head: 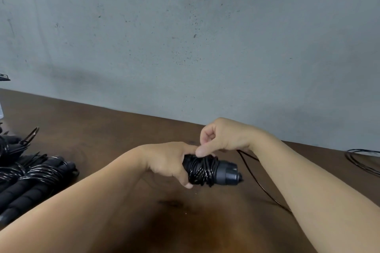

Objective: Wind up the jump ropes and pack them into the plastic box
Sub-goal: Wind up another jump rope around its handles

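My left hand (168, 160) grips the black handles of a jump rope (213, 169) above the brown table (115, 129). Glossy black cord is wound in many turns around the handles, and a grey cap sticks out to the right. My right hand (222, 135) is closed just above the bundle, pinching the thin cord (257, 183). The loose cord trails down and right behind my right forearm. The plastic box is not in view.
A pile of several wound black jump ropes (30, 176) lies at the table's left edge. More loose black cord (362, 160) lies at the far right. A grey concrete wall (185, 37) runs behind the table.
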Action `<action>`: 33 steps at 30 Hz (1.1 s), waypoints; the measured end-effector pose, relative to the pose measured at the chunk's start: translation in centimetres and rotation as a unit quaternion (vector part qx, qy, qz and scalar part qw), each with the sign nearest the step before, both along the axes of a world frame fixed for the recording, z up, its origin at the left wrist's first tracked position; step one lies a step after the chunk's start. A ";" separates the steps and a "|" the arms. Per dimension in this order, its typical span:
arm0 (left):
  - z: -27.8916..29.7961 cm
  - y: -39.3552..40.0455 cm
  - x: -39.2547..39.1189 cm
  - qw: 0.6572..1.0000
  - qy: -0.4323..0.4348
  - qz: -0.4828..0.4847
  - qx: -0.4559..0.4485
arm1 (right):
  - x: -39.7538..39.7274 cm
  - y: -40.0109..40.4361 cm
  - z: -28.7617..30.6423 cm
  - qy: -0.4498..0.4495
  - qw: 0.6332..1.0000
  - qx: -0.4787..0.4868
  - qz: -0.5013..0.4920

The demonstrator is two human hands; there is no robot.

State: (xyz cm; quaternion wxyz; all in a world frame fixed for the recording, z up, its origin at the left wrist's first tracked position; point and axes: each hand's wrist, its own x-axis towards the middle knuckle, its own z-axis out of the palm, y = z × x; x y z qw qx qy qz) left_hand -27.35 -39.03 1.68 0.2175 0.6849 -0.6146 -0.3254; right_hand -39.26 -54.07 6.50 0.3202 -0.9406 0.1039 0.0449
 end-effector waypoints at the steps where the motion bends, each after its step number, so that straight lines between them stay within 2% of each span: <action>1: 0.0 0.1 0.1 0.998 0.056 0.000 -0.013 | -0.1 -0.4 -0.3 -0.031 0.998 0.049 -0.021; 4: -0.3 0.0 0.3 0.982 0.182 -0.006 -0.046 | -0.2 -1.3 -1.1 -0.096 0.979 0.163 -0.075; 9: -1.1 -0.4 0.2 0.950 0.294 -0.007 -0.105 | -0.3 -1.8 -3.0 -0.118 0.931 0.326 -0.111; 12: -1.3 -0.7 0.1 0.938 0.322 0.002 -0.125 | -0.1 -1.4 -4.1 -0.163 0.908 0.353 -0.153; 15: -1.6 -0.9 -0.3 0.925 0.358 0.027 -0.128 | 0.4 -0.5 -5.2 -0.192 0.916 0.291 -0.196; 21: -2.5 -1.1 -0.4 0.885 0.431 0.110 -0.139 | 0.5 -0.2 -6.0 -0.192 0.922 0.169 -0.292; 24: -2.5 -1.2 -0.6 0.864 0.468 0.104 -0.152 | 0.2 -0.2 -6.7 -0.204 0.929 0.127 -0.283; 27: -2.0 -1.5 -0.2 0.824 0.507 0.169 -0.189 | -0.2 0.9 -6.9 -0.167 0.963 -0.008 -0.210; 28: -2.0 -1.6 0.0 0.822 0.499 0.198 -0.191 | -0.3 1.3 -7.1 -0.144 0.971 -0.062 -0.181; 33: -2.6 -2.1 0.9 0.875 0.346 0.303 -0.152 | -0.7 2.2 -7.1 -0.025 0.966 -0.224 -0.125</action>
